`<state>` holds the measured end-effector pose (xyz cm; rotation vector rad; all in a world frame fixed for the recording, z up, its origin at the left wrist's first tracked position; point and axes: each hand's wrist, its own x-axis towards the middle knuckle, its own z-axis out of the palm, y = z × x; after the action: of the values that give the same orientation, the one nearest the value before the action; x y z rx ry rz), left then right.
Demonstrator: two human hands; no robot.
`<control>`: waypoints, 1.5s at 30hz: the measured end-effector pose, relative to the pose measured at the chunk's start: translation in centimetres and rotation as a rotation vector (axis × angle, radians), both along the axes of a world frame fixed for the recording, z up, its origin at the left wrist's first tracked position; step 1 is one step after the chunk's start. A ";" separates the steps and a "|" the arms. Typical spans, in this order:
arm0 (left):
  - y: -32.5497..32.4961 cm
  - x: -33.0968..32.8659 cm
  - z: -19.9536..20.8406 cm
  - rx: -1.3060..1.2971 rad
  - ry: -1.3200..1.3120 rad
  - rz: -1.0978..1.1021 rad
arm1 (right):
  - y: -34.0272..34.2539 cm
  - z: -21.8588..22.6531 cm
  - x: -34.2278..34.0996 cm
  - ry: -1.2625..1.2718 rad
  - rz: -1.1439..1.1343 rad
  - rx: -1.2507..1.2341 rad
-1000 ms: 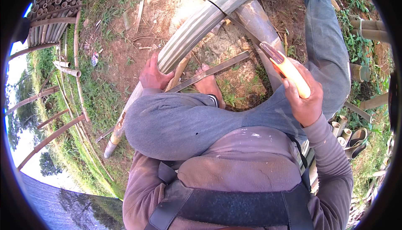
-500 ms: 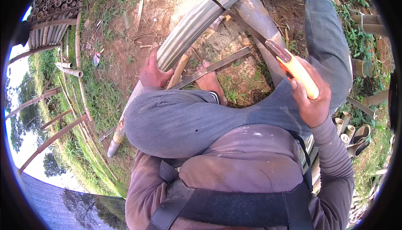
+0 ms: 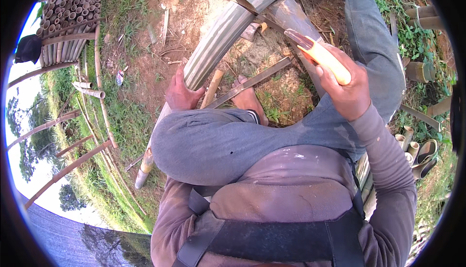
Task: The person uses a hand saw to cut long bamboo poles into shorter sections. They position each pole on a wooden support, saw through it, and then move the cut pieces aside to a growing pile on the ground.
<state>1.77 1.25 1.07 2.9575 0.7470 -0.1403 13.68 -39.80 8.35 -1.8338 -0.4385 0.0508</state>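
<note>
Bamboo pole (image 3: 213, 43) runs up past the fingers of the left hand (image 3: 182, 94), which clasp it. Probably stiff, slickish; I'd hold there, clear of the blade (image 3: 274, 24). Right hand's (image 3: 350, 89) fingers wrap the saw handle (image 3: 333, 64).

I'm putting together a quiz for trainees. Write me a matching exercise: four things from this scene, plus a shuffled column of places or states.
1. left hand
2. right hand
3. saw blade
4. pair of footwear

A. beside short bamboo tubes
B. in a cut across the striped bamboo pole
C. on the striped bamboo pole
D. wrapped around the yellow handle

Pairs: 1-C, 2-D, 3-B, 4-A
</note>
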 end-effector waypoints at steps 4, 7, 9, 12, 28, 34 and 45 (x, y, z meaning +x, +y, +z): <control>-0.3 -1.4 0.7 0.029 -0.055 0.009 | -1.0 -0.5 0.0 -0.090 0.050 0.021; -0.3 -0.1 -0.1 0.039 -0.085 -0.046 | 6.4 -5.3 4.4 0.022 -0.009 0.033; -0.2 -0.3 -0.1 0.028 -0.092 -0.042 | 8.7 -5.7 6.3 0.028 -0.018 0.026; -0.2 0.1 -0.2 0.042 -0.026 0.019 | 7.5 -4.9 5.9 0.028 -0.013 0.036; 0.3 -0.1 -0.3 0.030 -0.019 0.021 | 6.2 -9.2 4.0 0.039 -0.043 0.049; 0.9 -2.2 1.2 -0.003 -0.177 -0.007 | 1.1 -4.4 -0.2 -0.008 0.223 -0.433; -0.1 -8.6 4.3 0.098 -0.517 -0.009 | 15.2 -3.4 9.0 0.440 0.157 0.145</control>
<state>-6.85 1.19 5.41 2.8772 0.6745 0.6510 22.68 -24.58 4.96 -1.5849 -0.2647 0.5078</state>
